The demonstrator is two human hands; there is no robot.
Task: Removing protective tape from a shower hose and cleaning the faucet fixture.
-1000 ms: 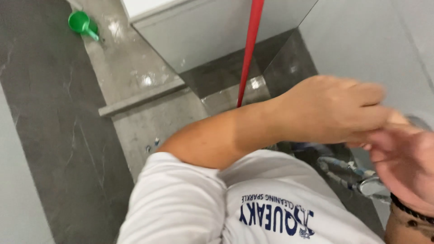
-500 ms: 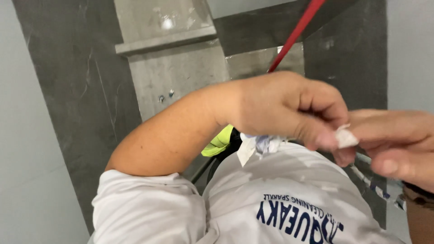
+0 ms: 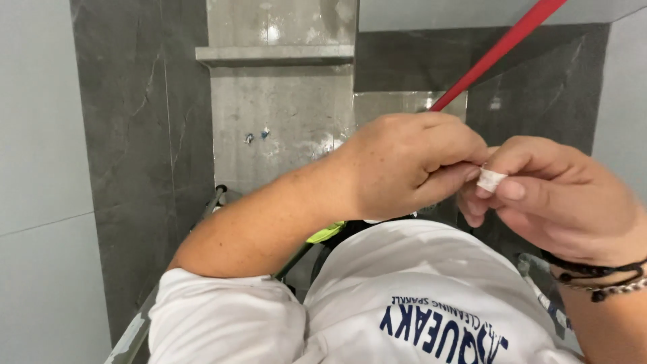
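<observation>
Grey tiled floor [image 3: 141, 135] below. Small white scrap [image 3: 490, 179] is pinched between left hand [image 3: 411, 165] and right hand [image 3: 559, 202], both closed on it, above the white shirt [image 3: 431, 283]. Judged light, soft, tearable; best held at edges.

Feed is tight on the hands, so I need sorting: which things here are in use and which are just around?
In hand:
left hand
right hand
small white piece, pinched between both hands

Just around:
red pole
yellow-green item behind the left forearm
grey stone ledge
</observation>
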